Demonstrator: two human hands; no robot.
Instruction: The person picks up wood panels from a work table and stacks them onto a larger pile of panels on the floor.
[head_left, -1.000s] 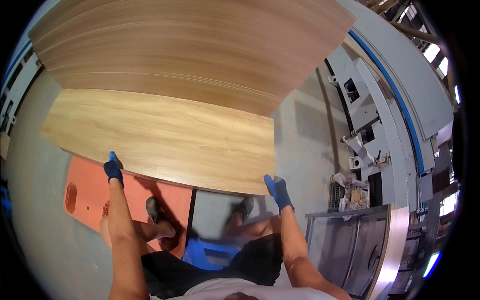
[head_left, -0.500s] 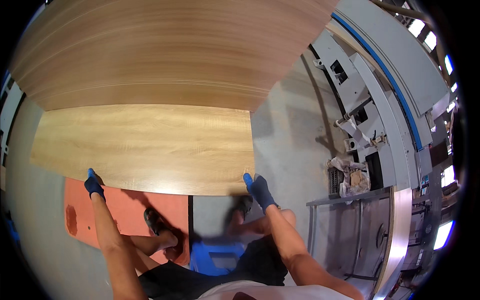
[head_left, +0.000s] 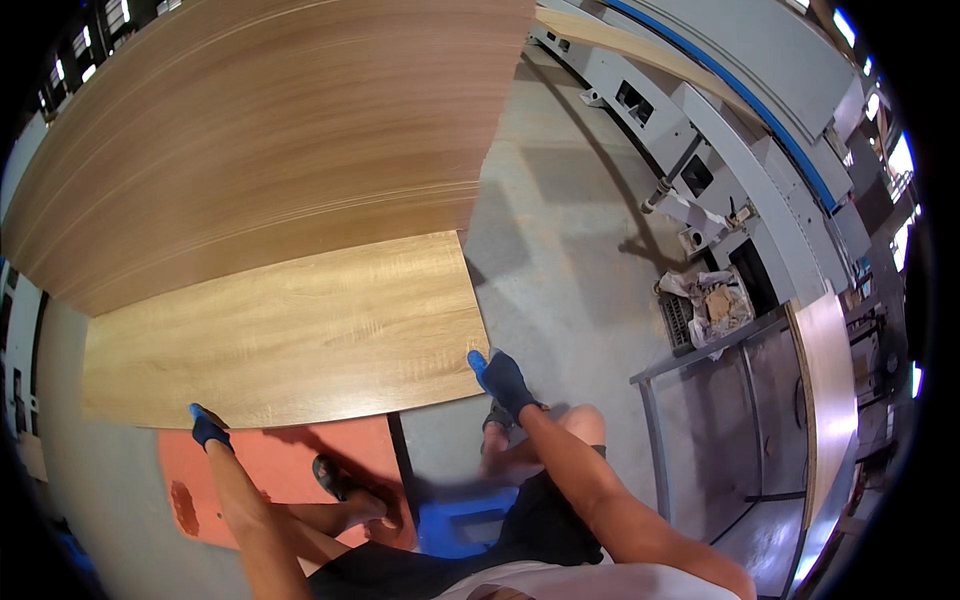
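A long light-wood panel (head_left: 290, 330) juts out from under a tall stack of similar wood-grain panels (head_left: 260, 140). My left hand (head_left: 208, 428), in a dark blue glove, grips the panel's near edge at its left part. My right hand (head_left: 505, 380), gloved the same way, holds the near right corner of that panel. Both forearms reach up from the lower edge of the picture.
An orange floor patch (head_left: 270, 470) lies under my sandalled feet (head_left: 335, 480). A blue object (head_left: 465, 525) sits by my legs. A grey metal frame table (head_left: 720, 420) with a wood panel (head_left: 830, 390) on it stands at right, with a long grey machine (head_left: 740, 130) behind.
The panel has shifted left and further out from the stack, with both hands still on its near edge. The view has swung toward the stack.
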